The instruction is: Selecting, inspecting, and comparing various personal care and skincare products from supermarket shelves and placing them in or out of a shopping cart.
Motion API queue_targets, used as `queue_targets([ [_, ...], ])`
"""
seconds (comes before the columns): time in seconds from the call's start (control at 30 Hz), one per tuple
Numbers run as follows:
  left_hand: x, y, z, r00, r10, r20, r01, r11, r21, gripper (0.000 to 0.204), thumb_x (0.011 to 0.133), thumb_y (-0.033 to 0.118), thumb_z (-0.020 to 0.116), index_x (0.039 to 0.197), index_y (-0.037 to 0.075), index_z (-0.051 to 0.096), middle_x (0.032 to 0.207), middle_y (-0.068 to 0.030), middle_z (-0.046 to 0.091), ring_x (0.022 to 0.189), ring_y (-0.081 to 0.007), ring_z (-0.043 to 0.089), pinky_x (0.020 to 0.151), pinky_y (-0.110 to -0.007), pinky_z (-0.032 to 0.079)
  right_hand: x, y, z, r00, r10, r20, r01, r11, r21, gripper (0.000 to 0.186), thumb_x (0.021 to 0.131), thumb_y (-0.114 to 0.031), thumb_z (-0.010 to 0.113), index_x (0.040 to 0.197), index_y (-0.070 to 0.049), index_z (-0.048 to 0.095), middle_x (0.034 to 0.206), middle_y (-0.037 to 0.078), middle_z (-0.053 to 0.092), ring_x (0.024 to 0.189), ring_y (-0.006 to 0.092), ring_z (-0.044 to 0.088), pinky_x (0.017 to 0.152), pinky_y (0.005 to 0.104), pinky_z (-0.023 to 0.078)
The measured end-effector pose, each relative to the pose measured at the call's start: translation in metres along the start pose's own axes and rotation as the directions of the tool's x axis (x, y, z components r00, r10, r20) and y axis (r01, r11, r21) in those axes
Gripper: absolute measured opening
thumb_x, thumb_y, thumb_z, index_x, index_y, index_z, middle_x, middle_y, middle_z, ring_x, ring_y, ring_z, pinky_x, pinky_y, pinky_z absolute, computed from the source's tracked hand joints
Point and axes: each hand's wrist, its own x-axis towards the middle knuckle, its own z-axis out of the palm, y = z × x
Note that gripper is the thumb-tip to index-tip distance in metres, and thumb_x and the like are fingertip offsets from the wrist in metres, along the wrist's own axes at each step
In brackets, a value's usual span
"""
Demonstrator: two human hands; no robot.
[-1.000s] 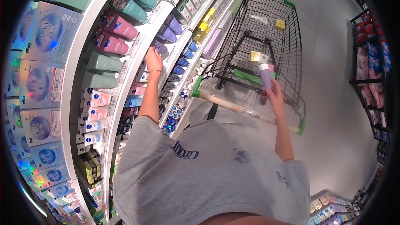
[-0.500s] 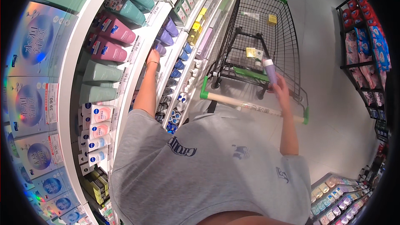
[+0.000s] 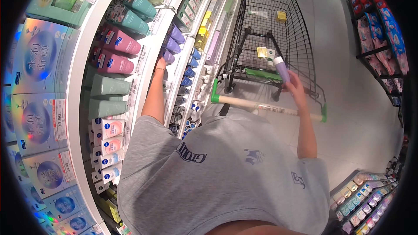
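My right hand (image 3: 295,86) holds a light purple tube with a white cap (image 3: 282,69), tilted with the cap up and away, over the near end of the cart. On the shelf to the left, my left hand (image 3: 160,64) is closed on the front purple tube (image 3: 166,55) of a short row. Its fingers are partly hidden behind the wrist and the tube. More purple tubes (image 3: 172,45) lie just beyond it.
A black wire cart (image 3: 305,39) with a cream handle (image 3: 244,105) stands ahead, holding a yellow box (image 3: 281,16), a pale tube (image 3: 259,14) and other small packages. Pink tubes (image 3: 122,45) and green tubes (image 3: 111,88) line the left shelf; a rack of packages (image 3: 376,39) stands right.
The view has shifted slightly, so the shelves sit a little lower. My left hand stays at the purple tubes; my right hand still holds its tube, which is tilted slightly more.
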Motion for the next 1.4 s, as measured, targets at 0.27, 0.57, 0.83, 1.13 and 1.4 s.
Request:
queue_targets([
  [0.27, 0.023, -0.03, 0.024, 1.0, 0.019, 0.003, -0.019, 0.999, 0.048, 0.046, 0.092, 0.028, 0.049, 0.129, 0.0, 0.053, 0.127, -0.0286, 0.055, 0.12, -0.0426, 0.051, 0.103, -0.045, 0.039, 0.0, -0.008, 0.007, 1.0, 0.015, 0.005, -0.015, 1.0, -0.001, 0.054, 0.09, -0.015, 0.063, 0.14, -0.011, 0.042, 0.116, 0.01, 0.053, 0.089, 0.0152, 0.06, 0.068, 0.0275, 0.055],
  [0.57, 0.055, -0.061, 0.053, 1.0, 0.024, 0.003, -0.024, 0.995, 0.093, 0.047, 0.091, 0.03, 0.05, 0.126, -0.002, 0.055, 0.128, -0.0277, 0.056, 0.12, -0.0415, 0.052, 0.102, -0.044, 0.039, -0.001, -0.008, 0.007, 1.0, 0.021, 0.007, -0.021, 1.0, -0.003, 0.053, 0.091, -0.016, 0.062, 0.14, -0.011, 0.043, 0.113, 0.008, 0.055, 0.089, 0.0145, 0.06, 0.069, 0.0275, 0.055],
  [0.83, 0.025, -0.05, 0.057, 1.0, 0.007, -0.015, -0.005, 0.994, 0.111, 0.048, 0.091, 0.031, 0.051, 0.124, -0.003, 0.057, 0.128, -0.027, 0.056, 0.12, -0.0407, 0.053, 0.102, -0.044, 0.04, 0.007, -0.002, 0.008, 1.0, 0.018, 0.022, -0.018, 1.0, -0.016, 0.052, 0.091, -0.016, 0.062, 0.14, -0.011, 0.043, 0.113, 0.008, 0.055, 0.089, 0.0148, 0.06, 0.07, 0.0281, 0.055],
  [1.13, -0.023, 0.028, -0.025, 0.989, -0.023, -0.145, -0.005, 0.981, -0.195, 0.057, 0.091, 0.042, 0.055, 0.126, -0.004, 0.056, 0.125, -0.0278, 0.058, 0.121, -0.0393, 0.053, 0.106, -0.038, 0.035, 0.005, -0.001, 0.007, 1.0, 0.028, 0.012, -0.028, 1.0, -0.001, 0.054, 0.091, -0.017, 0.063, 0.141, -0.012, 0.042, 0.115, 0.009, 0.055, 0.09, 0.0159, 0.06, 0.071, 0.0296, 0.056],
  [1.4, -0.05, 0.062, -0.06, 0.958, -0.222, 0.18, 0.227, 0.974, -0.004, 0.07, 0.094, 0.053, 0.042, 0.116, -0.011, 0.06, 0.119, -0.0353, 0.057, 0.115, -0.0437, 0.056, 0.102, -0.042, 0.04, 0.001, -0.006, 0.009, 0.999, 0.049, -0.014, -0.049, 0.998, 0.042, 0.058, 0.091, -0.017, 0.062, 0.143, -0.012, 0.038, 0.113, 0.01, 0.055, 0.091, 0.0171, 0.06, 0.07, 0.0304, 0.056],
])
